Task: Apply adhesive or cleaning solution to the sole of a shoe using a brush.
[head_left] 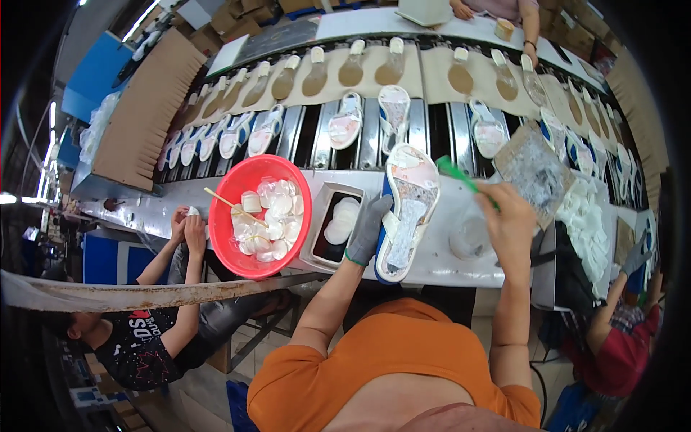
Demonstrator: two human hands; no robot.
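Observation:
My left hand [371, 230], in a grey glove, is closed on the edge of a white-strapped sandal [412, 209] with a blue sole side. The sandal is tilted up with its bare footbed facing me, and a whitish smear covers its lower half. In my bare right hand [507, 216] is a green-handled brush [461, 175]. Its end lies just right of the sandal's upper part, apart from the smear; I cannot make out the bristles. Below the brush, near my right hand, sits a round translucent container [469, 237].
Beside my left hand stand a grey box [340, 225] of white discs and a red basin [306, 216] of white pieces. Sandals [345, 121] line the metal rollers; insoles [350, 72] lie beyond. A crusted board [534, 173] stands right. Co-workers [144, 331] sit on both sides.

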